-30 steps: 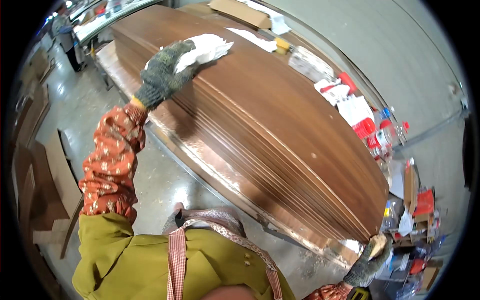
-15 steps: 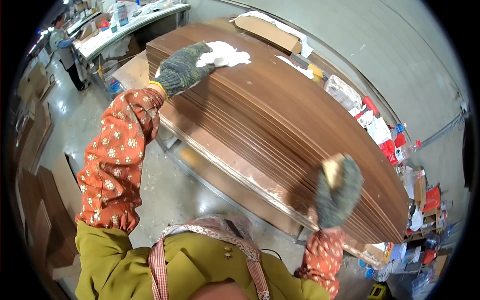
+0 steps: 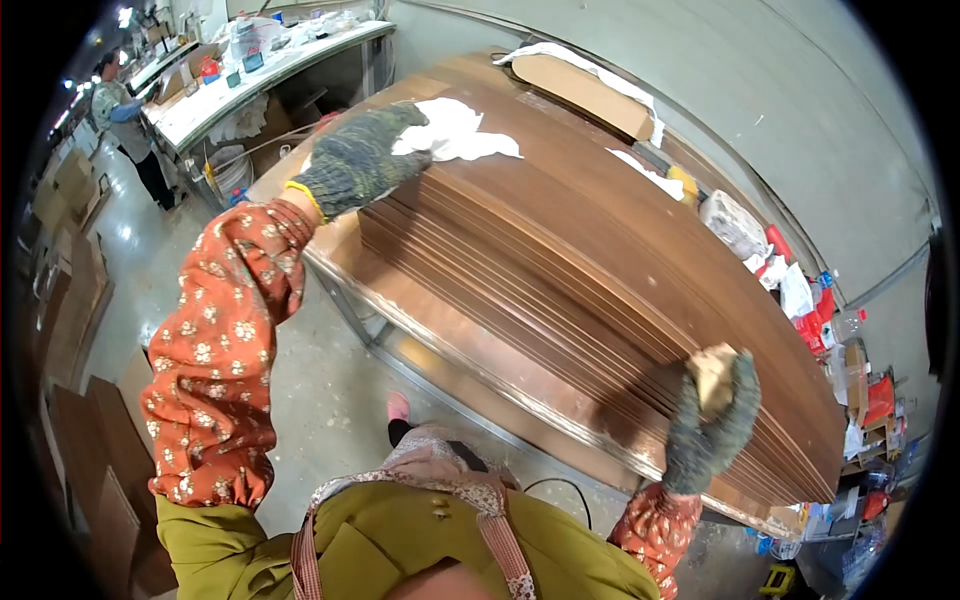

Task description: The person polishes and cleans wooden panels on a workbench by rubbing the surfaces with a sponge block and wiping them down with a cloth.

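Now right hand (image 3: 706,430) off panel corner (image 3: 828,488)

A worker's gloved left hand (image 3: 365,155) holds a white cloth (image 3: 458,130) on stacked brown panels (image 3: 600,250), upper left, while the gloved right hand (image 3: 712,428) grips a tan block (image 3: 712,376), lower right; a co-worker (image 3: 128,130) stands at far upper left.

wall (image 3: 800,150): pale grey | floor (image 3: 335,375): grey, shiny | upper left: white-topped table (image 3: 207,108), cluttered | far lights (image 3: 125,17): small, bright
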A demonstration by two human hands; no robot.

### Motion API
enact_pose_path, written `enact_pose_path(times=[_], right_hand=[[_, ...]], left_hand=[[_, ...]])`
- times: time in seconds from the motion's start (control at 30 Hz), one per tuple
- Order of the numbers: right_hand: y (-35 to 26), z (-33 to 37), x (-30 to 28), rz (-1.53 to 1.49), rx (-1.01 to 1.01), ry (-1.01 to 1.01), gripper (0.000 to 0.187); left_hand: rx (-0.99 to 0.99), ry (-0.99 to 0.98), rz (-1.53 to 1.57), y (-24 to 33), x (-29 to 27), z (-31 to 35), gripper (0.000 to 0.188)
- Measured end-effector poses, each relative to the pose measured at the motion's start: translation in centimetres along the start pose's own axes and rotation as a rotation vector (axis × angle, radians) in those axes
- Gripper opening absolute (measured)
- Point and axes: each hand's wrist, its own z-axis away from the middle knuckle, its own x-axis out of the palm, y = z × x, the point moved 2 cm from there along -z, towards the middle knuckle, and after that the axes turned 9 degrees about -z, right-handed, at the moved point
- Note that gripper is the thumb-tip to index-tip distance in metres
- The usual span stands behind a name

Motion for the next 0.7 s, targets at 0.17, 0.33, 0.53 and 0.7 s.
enact_pose_path(times=[0.17,0.33,0.53,0.7], right_hand=[[0.2,5.1,1.1,0.133,0.008,0.167,0.054],[-1.1,9.8,1.5,-0.068,0.123,0.274,0.056],[-12.7,12.5,8.0,-0.019,-0.261,-0.073,0.062],[-19.0,9.4,18.1,-0.111,-0.416,-0.439,0.063]], left_hand=[[0.139,-0.138,0.067,-3.0,1.3,1.3,0.05],[0.323,-0.116,0.143,-3.8,2.1,3.1,0.047],[0.353,-0.14,0.48,-3.2,5.7,6.6,0.045],[0.526,0.043,0.462,-2.6,6.7,7.0,0.046]])
